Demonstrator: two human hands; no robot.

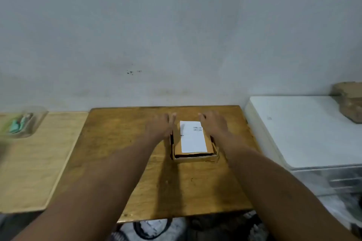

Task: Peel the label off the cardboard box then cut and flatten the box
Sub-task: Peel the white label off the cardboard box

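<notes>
A small cardboard box [193, 144] sits toward the far middle of the dark wooden desk [137, 172], its long side running away from the person. A white label [193, 137] covers most of its top, with lines of dark print near the far right corner. The label lies flat, not lifted anywhere I can see.

Both bare arms reach out over the desk. The left hand [159, 126] rests just beside the box's left edge, fingers spread and stretched forward, holding nothing. The right hand [213, 124] is at the box's far right corner, fingers loosely spread, also gripping nothing; whether it touches the box I cannot tell.

To the left stands a lighter wooden desk [35, 162] with a clear container [23, 123] holding greenish items. On the right a white surface [305, 131] carries a brown lump [350, 101] at its far edge.
</notes>
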